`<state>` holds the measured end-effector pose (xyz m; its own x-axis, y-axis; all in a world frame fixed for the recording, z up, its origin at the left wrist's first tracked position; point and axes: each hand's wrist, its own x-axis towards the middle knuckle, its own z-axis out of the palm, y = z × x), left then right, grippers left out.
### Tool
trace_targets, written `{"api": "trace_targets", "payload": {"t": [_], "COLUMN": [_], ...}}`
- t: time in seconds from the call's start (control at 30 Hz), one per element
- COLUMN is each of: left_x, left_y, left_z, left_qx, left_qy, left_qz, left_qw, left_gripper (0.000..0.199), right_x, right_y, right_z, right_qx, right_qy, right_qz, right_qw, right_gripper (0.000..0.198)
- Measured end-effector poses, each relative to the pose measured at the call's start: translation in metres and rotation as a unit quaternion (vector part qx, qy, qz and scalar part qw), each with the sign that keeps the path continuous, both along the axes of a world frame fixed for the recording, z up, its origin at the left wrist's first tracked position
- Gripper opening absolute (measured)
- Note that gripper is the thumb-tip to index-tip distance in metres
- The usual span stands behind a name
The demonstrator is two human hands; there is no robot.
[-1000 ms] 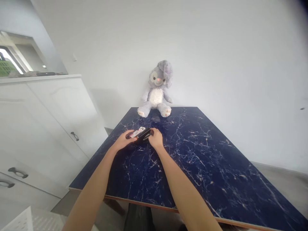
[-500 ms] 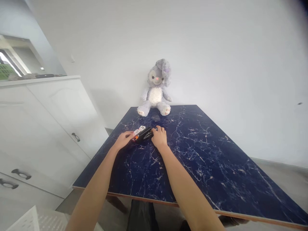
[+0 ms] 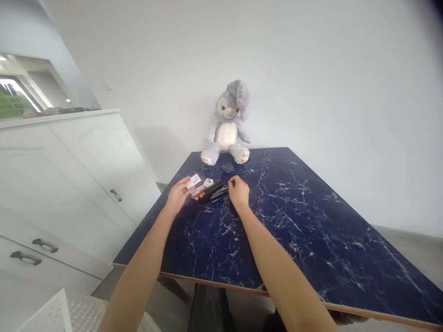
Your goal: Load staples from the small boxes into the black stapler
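Observation:
My left hand (image 3: 177, 193) is closed on a small white-and-red box (image 3: 193, 181), holding it just above the left side of the table. Below and right of it lies a second white-and-red box (image 3: 197, 191), with a white piece with black marks (image 3: 208, 182) behind it. Beside these lies a black holder-like object (image 3: 212, 192) with an orange part and thin silvery, pen-like pieces at its right end. My right hand (image 3: 238, 191) is at that end, thumb and fingers pinched together; what they grip is too small to make out.
A grey plush rabbit (image 3: 226, 124) sits at the back of the blue marbled table (image 3: 297, 221), against the wall. White cabinets (image 3: 86, 184) with dark handles stand on the left. A white perforated basket (image 3: 79, 313) is at the lower left.
My left hand has lifted a white-and-red box up and left, apart from the other box. My right hand has drawn slightly right, its fingers now pinched. The view has shifted a little.

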<state>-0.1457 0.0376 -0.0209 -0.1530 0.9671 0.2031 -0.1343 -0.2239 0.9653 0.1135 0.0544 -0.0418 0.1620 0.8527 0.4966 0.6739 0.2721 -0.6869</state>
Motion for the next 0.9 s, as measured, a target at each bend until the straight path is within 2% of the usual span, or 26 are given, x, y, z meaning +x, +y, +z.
{"api": "trace_targets", "payload": {"t": [0.07,0.17,0.3,0.47,0.57,0.67,0.77,0.9], "left_x": [0.002,0.007,0.014,0.024,0.026,0.027,0.028,0.032], "left_y": [-0.005,-0.011,-0.019,-0.028,-0.031,-0.031,-0.032,-0.034], "left_z": [0.007,0.014,0.016,0.018,0.018,0.019,0.019,0.019], "left_qx": [-0.008,-0.022,-0.028,-0.063,-0.065,-0.057,-0.041,-0.027], "left_qy": [-0.036,-0.05,-0.024,0.033,0.041,0.027,0.019,0.049], "left_qz": [-0.069,-0.107,-0.126,-0.149,-0.175,-0.202,-0.212,-0.17], "left_qw": [0.997,0.993,0.991,0.986,0.982,0.977,0.976,0.984], "left_gripper": [0.04,0.04,0.038,0.04,0.039,0.038,0.04,0.041], "right_x": [0.002,0.002,0.001,-0.008,-0.016,-0.021,-0.022,-0.023], "right_y": [-0.004,-0.017,-0.039,-0.055,-0.059,-0.063,-0.065,-0.068], "right_z": [0.001,0.001,0.0,0.01,0.019,0.024,0.027,0.027], "right_qx": [0.037,0.066,0.056,0.012,-0.024,-0.037,-0.018,0.029], "right_qy": [0.069,0.133,0.148,0.239,0.24,0.243,0.249,0.229], "right_qz": [-0.015,0.004,0.07,0.091,0.133,0.135,0.133,0.163], "right_qw": [0.997,0.989,0.985,0.967,0.961,0.96,0.959,0.959], "right_gripper": [0.027,0.032,0.03,0.029,0.034,0.031,0.026,0.021]}}
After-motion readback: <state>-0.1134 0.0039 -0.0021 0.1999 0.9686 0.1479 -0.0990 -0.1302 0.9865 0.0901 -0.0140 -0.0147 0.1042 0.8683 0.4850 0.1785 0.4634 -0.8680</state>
